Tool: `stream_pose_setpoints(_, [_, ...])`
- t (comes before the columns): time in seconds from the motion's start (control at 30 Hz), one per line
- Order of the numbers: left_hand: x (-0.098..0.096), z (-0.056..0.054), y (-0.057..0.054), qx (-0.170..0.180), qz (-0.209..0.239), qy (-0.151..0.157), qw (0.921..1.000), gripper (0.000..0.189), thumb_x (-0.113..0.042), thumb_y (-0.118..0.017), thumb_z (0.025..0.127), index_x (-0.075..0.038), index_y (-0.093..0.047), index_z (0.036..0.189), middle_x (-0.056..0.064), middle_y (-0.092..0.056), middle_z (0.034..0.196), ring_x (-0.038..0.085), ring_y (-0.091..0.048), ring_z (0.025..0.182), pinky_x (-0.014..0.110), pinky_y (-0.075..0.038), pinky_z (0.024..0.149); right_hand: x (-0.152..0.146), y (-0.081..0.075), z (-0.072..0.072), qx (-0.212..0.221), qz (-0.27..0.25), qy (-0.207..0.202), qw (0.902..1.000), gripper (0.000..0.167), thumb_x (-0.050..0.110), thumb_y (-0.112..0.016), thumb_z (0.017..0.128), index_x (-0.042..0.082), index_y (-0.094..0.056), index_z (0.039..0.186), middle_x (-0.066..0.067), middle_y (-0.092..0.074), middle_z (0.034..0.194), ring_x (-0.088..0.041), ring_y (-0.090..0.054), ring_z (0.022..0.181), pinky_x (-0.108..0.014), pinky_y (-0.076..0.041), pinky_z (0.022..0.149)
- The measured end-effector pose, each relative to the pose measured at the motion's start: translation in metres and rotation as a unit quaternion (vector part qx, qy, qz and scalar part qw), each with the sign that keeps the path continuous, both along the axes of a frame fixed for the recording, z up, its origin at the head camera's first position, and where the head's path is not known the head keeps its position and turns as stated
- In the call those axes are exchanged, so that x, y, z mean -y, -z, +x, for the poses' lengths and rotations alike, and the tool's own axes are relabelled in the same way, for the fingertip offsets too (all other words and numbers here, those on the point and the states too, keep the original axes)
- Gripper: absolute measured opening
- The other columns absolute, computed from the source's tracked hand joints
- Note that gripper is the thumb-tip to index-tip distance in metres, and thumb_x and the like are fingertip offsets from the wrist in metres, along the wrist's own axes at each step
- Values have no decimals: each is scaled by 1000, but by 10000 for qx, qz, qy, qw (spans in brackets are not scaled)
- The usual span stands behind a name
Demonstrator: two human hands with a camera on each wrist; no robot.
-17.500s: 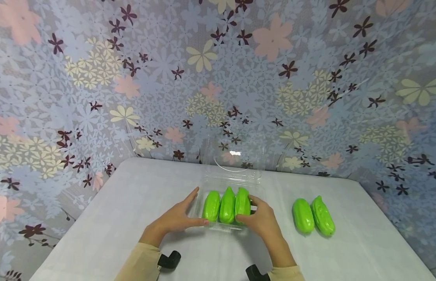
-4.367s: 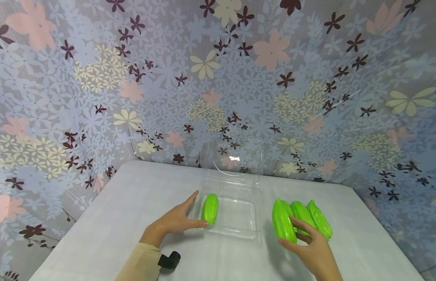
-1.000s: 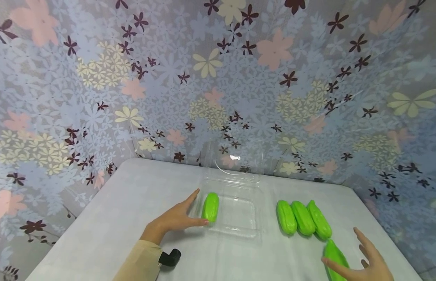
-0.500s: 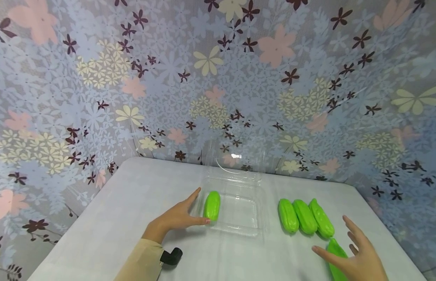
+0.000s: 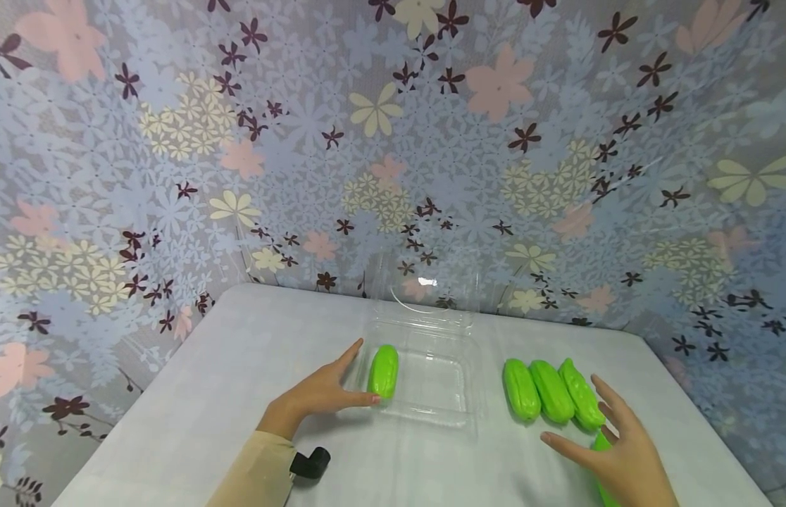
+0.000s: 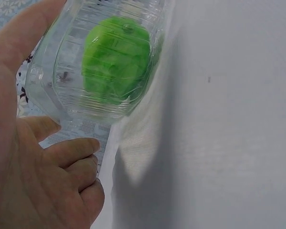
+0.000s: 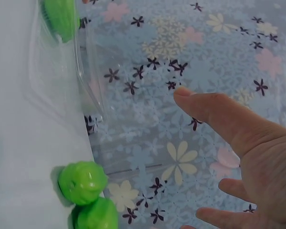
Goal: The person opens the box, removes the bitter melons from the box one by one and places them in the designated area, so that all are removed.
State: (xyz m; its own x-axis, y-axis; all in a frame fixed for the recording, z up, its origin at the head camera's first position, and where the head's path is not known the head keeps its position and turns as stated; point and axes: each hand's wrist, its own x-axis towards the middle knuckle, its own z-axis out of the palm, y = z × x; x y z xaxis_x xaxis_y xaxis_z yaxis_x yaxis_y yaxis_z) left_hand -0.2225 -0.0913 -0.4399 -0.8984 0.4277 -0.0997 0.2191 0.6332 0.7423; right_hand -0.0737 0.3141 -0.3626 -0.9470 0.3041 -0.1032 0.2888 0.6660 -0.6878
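My left hand (image 5: 320, 391) grips the left side of a clear plastic clamshell box (image 5: 453, 421), thumb at the front corner and index finger along the side. In the left wrist view, the other fingers curl loosely beside it. One shiny green gourd-like vegetable (image 5: 383, 372) lies inside at the left. My right hand (image 5: 624, 451) hovers at the right with fingers spread, holding nothing. It partly hides another green gourd (image 5: 601, 443). Beyond it lie three more side by side: a left gourd (image 5: 522, 389), a middle gourd (image 5: 552, 391) and a right gourd (image 5: 582, 394).
The box's transparent lid (image 5: 425, 289) stands raised at the back against a flowered cloth backdrop (image 5: 304, 141). All of this is on a white-covered table (image 5: 266, 331). A black wrist mount (image 5: 310, 463) sits by the left sleeve (image 5: 256, 472).
Earlier, three gourds lay in the box; two have since moved to the table at right. My right hand has let go of the nearest one and shifted left. My left hand stays.
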Motion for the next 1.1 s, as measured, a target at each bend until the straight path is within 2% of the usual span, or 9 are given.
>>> stream_pose_setpoints(0.27, [0,0,-2,19,-49,-37,10000,116,-65,-80,75,-29,-15,164,12,-28,163,41,-30,145,65,-29,112,20,6,-8,-70,-447,-53,9990,135,54,-89,69,13,-2,163,-24,-3,166,-54,-22,143,-61,-36,109])
stream_pose_setpoints(0.4, [0,1,-2,9,-36,-13,10000,117,-65,-80,74,-28,-15,164,12,-28,163,41,-30,145,64,-29,112,29,7,-12,-143,-503,-191,9985,132,52,-90,70,12,-5,163,-24,-3,166,-53,-24,142,-61,-36,109])
stream_pose_setpoints(0.63, [1,0,0,-48,-67,25,10000,116,-67,-79,74,-30,-14,164,11,-29,163,40,-31,145,63,-29,113,44,7,-20,-499,-637,-463,9956,124,41,-92,72,7,-14,162,-22,-15,165,-51,-30,141,-59,-42,105])
stream_pose_setpoints(0.83, [0,0,0,8,-31,11,10000,116,-65,-79,75,-29,-14,164,12,-29,163,41,-31,145,65,-29,112,51,6,-25,-481,-694,-669,9942,124,42,-92,72,7,-14,162,-21,-18,164,-48,-32,141,-57,-43,105])
stream_pose_setpoints(1.1, [1,-1,0,17,6,35,10000,116,-65,-80,74,-32,-13,163,12,-29,163,41,-31,145,65,-29,112,60,6,-28,-555,-835,-826,9915,119,39,-92,73,7,-19,161,-19,-22,163,-46,-36,140,-55,-46,103])
